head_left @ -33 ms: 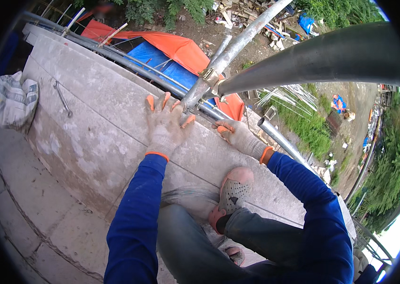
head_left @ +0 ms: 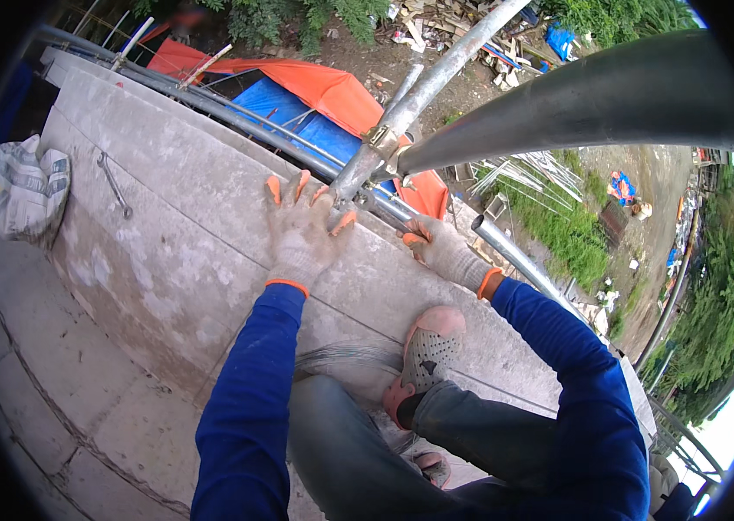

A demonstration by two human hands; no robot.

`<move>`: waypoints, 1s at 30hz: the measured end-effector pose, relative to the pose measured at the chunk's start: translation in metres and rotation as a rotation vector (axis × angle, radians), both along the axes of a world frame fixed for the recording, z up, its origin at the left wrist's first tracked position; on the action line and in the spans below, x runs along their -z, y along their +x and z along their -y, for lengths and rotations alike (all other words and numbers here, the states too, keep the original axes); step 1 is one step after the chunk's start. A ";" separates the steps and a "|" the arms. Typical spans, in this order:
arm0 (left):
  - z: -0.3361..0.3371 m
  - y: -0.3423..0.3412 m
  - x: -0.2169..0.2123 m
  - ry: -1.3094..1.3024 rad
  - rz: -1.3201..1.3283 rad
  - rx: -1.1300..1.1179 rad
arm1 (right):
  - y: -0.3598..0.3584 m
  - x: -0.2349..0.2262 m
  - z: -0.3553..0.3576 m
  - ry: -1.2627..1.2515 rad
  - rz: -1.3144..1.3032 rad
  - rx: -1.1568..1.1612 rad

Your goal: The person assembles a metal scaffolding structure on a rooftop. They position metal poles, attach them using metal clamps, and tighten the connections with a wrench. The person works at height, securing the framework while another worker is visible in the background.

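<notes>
Two gloved hands with orange fingertips worked near the centre of the frame, over a broad, pale concrete ledge (head_left: 176, 221). The left hand (head_left: 302, 233) lay palm down on it, fingers spread apart, just beside the lower end of a grey metal pipe (head_left: 449, 82); whether it touched the pipe could not be told. The pipe slanted from the centre to the top edge, right of middle, and a clamp (head_left: 381, 141) sat where it met a thick dark pipe (head_left: 592, 104) from the upper right. The right hand (head_left: 449, 252), right of centre, had its fingers curled at the ledge's far edge; what they closed on, if anything, could not be seen. A wrench (head_left: 114, 185) lay on the ledge at left, near a crumpled sack (head_left: 24, 191). A perforated shoe (head_left: 433, 352) stood below centre, next to thin wires (head_left: 349, 354).
</notes>
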State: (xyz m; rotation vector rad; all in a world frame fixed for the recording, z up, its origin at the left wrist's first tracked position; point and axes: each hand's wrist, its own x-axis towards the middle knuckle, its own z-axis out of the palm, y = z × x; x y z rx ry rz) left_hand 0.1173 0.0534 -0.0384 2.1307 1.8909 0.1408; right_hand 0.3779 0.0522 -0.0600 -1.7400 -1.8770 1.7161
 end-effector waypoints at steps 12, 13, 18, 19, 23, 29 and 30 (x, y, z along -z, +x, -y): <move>0.002 0.003 -0.001 0.047 0.012 -0.003 | -0.017 0.065 -0.002 -0.235 -0.310 0.242; 0.001 0.004 -0.002 0.035 0.020 -0.012 | -0.019 0.064 -0.003 -0.280 -0.294 0.225; 0.003 0.003 -0.001 -0.002 -0.018 -0.004 | -0.028 0.099 -0.004 -0.417 -0.583 0.267; 0.001 0.003 -0.003 -0.005 -0.024 0.006 | -0.031 0.104 -0.005 -0.219 -0.474 0.128; -0.001 0.004 -0.004 0.012 0.000 -0.001 | -0.024 0.090 -0.017 -0.128 -0.210 -0.042; 0.002 0.002 0.005 0.032 0.013 -0.011 | -0.020 -0.041 -0.036 0.421 0.374 -0.395; 0.002 0.002 0.003 0.023 0.017 -0.009 | -0.022 -0.052 -0.038 0.451 0.472 -0.479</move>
